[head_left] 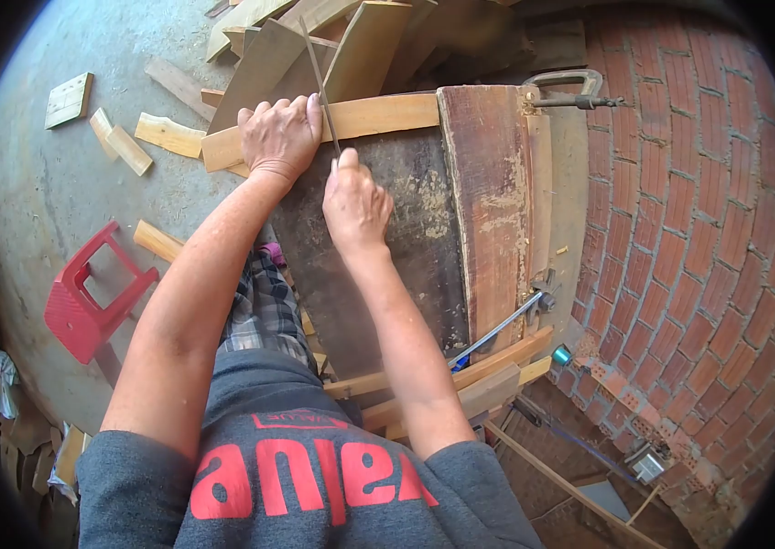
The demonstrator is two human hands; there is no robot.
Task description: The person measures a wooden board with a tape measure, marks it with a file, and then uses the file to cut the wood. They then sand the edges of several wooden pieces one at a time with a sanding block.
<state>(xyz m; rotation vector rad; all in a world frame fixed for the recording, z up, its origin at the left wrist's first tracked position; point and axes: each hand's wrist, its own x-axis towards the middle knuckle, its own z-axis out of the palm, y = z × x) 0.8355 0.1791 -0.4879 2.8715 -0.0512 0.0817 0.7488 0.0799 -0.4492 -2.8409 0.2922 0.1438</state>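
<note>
My left hand [281,137] is closed over a long light wooden strip [387,115], pressing on it near its left end. The strip lies across the top of a dark, worn workbench [378,229]. In my right hand [357,203], a closed fist, is the lower end of a thin, long metal tool [319,78], possibly a file or a narrow blade. The tool slants up across the strip, just right of my left hand. Its grip is hidden by my fingers.
A clamp [570,99] sits at the bench's far right corner by a brick wall [671,201]. Boards [364,50] are piled beyond the bench. A red plastic stool [85,306] and wood offcuts [170,135] lie left. A hammer [538,302] rests at the bench's right.
</note>
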